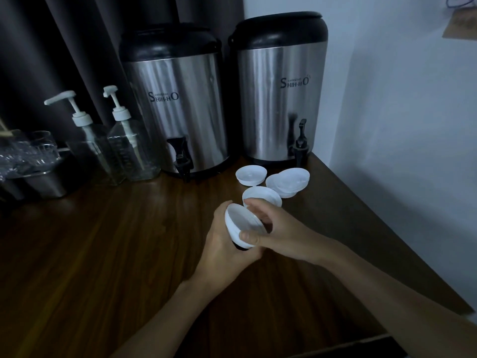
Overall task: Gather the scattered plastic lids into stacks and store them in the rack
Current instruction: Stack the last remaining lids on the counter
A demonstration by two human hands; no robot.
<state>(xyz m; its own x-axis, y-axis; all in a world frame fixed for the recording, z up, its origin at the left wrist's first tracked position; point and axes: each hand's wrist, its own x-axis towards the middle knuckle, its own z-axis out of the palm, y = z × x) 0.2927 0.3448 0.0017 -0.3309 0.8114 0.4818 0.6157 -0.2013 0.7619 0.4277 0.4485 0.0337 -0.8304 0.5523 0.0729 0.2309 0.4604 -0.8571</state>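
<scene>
A small stack of white plastic lids (241, 223) is tilted above the wooden counter (103, 254), held between both hands. My left hand (223, 250) cups it from below and behind. My right hand (273, 229) grips its rim, thumb on the front edge. Just beyond my fingers a single white lid (263, 196) lies on the counter. Another single lid (251, 174) lies farther back, and a short leaning pile of lids (289, 182) sits to its right. No rack is in view.
Two steel drink dispensers with black tops and taps stand at the back, one (178, 109) left and one (280, 96) right. Two clear pump bottles (124, 140) and a metal container (46, 182) with clear plastic items stand at left. A white wall bounds the counter's right edge.
</scene>
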